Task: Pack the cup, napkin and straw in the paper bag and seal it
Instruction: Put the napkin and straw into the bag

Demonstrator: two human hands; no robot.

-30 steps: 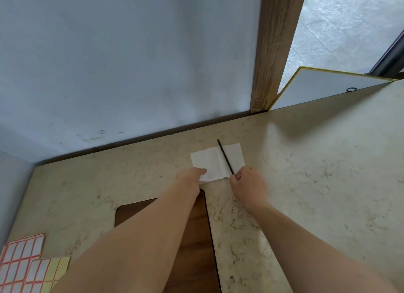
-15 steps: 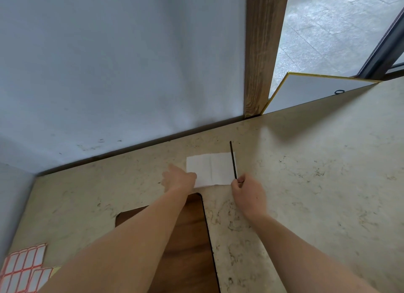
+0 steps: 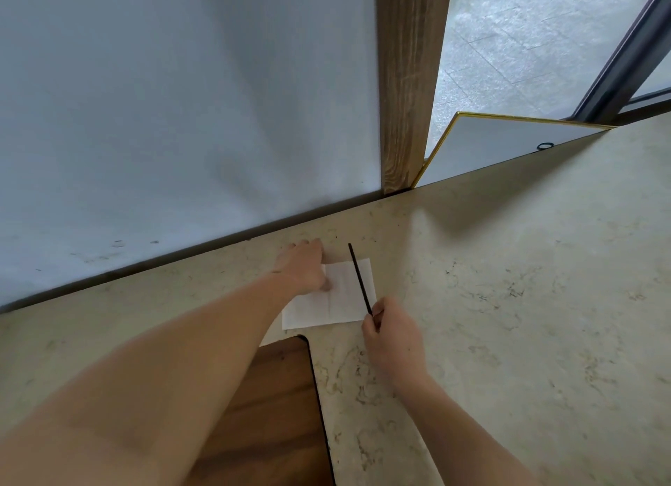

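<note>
So the straw [image 3: 359,278] is a skinny black stick, and I'd guess it weighs basically nothing and is stiff enough to stay straight when held by one end. The right hand [image 3: 394,340] has it pinched at the near end between thumb and fingertips, which looks like the sane place to grab it since the rest lies across the paper. Its long axis runs from that pinch away and a bit to the left, with the far tip poking just past the napkin's far edge, toward the wall [image 3: 181,104]. It probably rolls easily on a smooth surface, so I wouldn't let go of it carelessly.

The napkin [image 3: 334,297] is a thin white folded sheet lying flat on the counter [image 3: 508,304], creases showing. It looks soft and floppy and would likely slide or crumple if tugged from one corner. The left hand [image 3: 303,267] rests palm-down on its far left corner, fingers spread rather than gripping, so it's pressing, not grasping.

The near edge of the napkin sits just beyond a dark wooden panel [image 3: 276,395] set in the counter. No cup or paper bag is in view, so packing hasn't really started from what I can see.
</note>
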